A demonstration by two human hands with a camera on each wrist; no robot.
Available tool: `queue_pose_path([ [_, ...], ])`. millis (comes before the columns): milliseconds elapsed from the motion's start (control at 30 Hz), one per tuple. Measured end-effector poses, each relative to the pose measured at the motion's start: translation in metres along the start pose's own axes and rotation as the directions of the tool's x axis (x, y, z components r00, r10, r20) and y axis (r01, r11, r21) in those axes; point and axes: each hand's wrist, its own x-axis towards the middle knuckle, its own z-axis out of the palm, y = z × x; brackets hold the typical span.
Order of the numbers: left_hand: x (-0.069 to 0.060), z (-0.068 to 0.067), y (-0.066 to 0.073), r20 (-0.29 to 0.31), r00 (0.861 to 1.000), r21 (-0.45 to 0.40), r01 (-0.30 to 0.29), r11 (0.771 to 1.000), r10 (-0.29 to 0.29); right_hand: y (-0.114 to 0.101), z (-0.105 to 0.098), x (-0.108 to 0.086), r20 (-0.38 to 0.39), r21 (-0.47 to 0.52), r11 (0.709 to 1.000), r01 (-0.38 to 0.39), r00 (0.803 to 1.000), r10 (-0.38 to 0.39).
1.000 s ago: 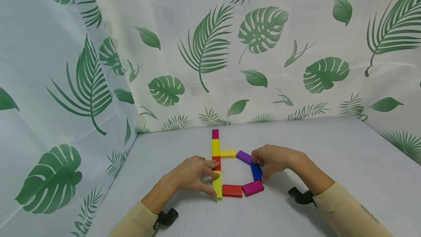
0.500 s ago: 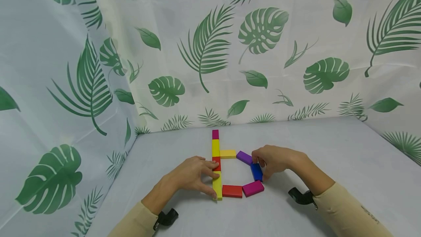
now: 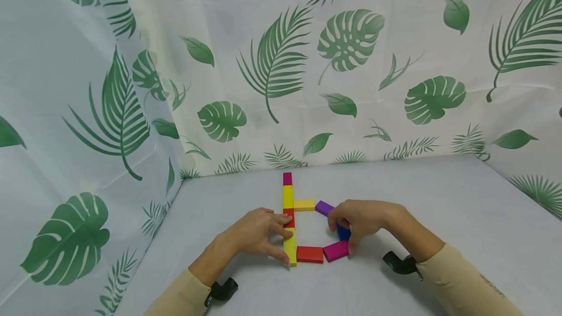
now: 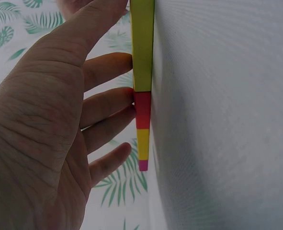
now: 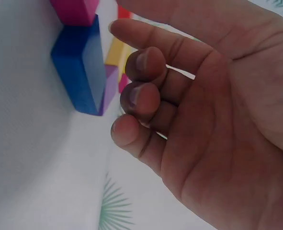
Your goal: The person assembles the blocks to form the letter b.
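Observation:
On the table, flat rectangular blocks lie end to end, forming a straight column joined to a loop. My left hand rests its spread fingertips on the column's lower yellow block and red block. Over the loop's right side hovers my right hand, partly covering the blue block. Its thumb tip is at the right end of the magenta block. In the right wrist view the index finger extends, the other fingers curl loosely, and a gap separates them from the blue block.
A purple block, a pale yellow block and a red block also belong to the loop. Another yellow block and a small magenta block top the column. Leaf-patterned cloth hangs behind the table.
My right hand has shifted left and toward me, from the blue block's edge to above it, with the thumb now by the magenta block. The left hand has stayed in place.

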Motion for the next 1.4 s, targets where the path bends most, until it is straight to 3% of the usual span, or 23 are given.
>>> queue_pose_path([
  [467,0.0003,0.0002,-0.001,0.001,1.0,-0.011,0.006,1.0,-0.006,-0.0016,0.0051,0.0023,0.033,-0.006,1.0,-0.01,0.999,0.01],
  [1000,0.0007,0.0001,0.0,-0.001,1.0,-0.006,0.005,1.0,-0.005,-0.005,0.0069,0.0071,-0.022,0.062,0.99,0.124,0.992,-0.122],
  [1400,-0.0008,-0.0007,0.0001,-0.007,1.0,0.0,-0.007,1.0,0.007,-0.0015,0.004,0.0068,-0.057,0.064,0.988,0.142,0.989,-0.138],
])
